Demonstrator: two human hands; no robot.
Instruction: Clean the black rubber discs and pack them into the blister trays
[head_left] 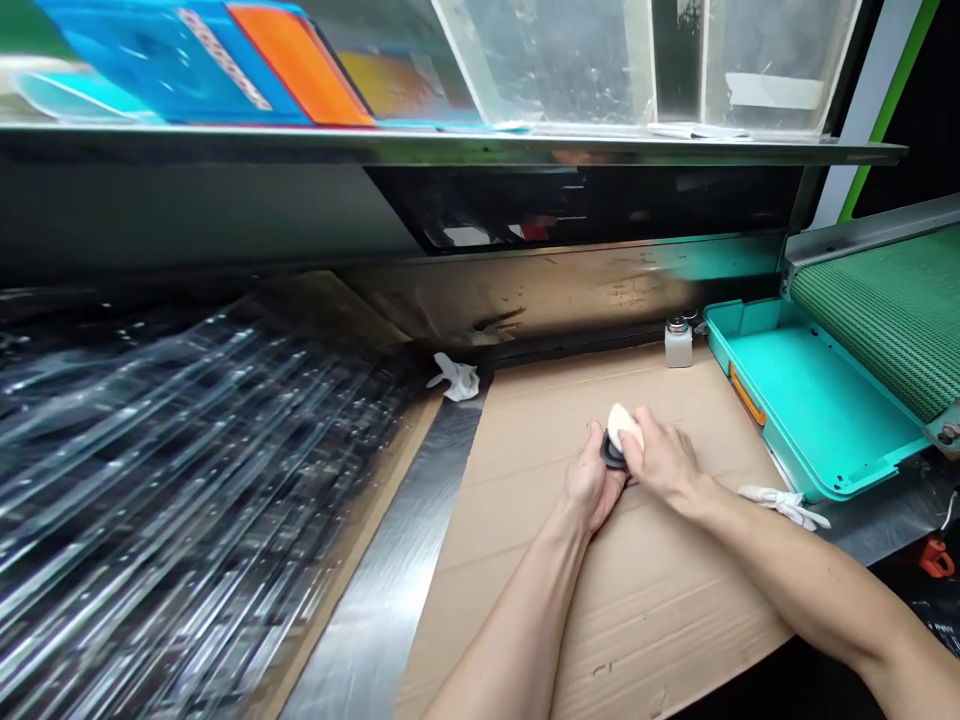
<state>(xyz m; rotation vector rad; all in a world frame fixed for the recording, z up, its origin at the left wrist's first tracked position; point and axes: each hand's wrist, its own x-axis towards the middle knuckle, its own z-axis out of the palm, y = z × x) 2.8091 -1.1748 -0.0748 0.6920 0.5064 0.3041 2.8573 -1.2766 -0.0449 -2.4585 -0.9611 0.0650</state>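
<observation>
My left hand (590, 485) grips a small black round part (611, 455) over the cardboard sheet (600, 600) on the bench. My right hand (664, 460) presses a cream-coloured pad (622, 425) against the top of that part. Both hands meet at the middle of the cardboard, with my forearms coming in from the lower edge.
A teal tray (810, 410) lies at the right beside a green conveyor belt (892, 310). A small white bottle (679, 342) stands at the back. White cloths (455, 378) lie near the wall, another white cloth (787, 503) near the tray. Clear plastic strips (172, 480) cover the left. A shelf (450, 145) hangs overhead.
</observation>
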